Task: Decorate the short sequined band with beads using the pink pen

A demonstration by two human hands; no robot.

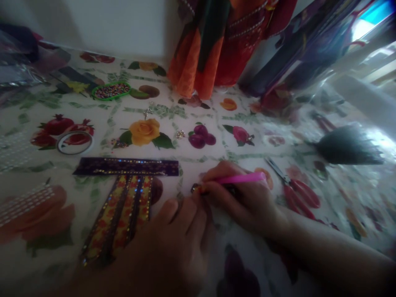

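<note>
Tablecloth [198, 113], pink tool [244, 177] partly behind fingers [224, 169]

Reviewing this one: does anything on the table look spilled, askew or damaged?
Possibly the loose shiny bits, lying on the patterned tablecloth outside the green tray. They could pass for a spill, though such a small, compact cluster may be deliberate. No damage stands out, but the right side is too blurred to judge.

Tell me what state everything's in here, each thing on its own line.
Pink pen-like tool, held in right hand.
Left hand, fingers curled.
Green tray, holding multicoloured beads.
Red-handled tool, lying down, handles apart.
Dark strip, lying flat, studded.
Patterned strips, side by side.
Pale ring, lying flat.
</note>
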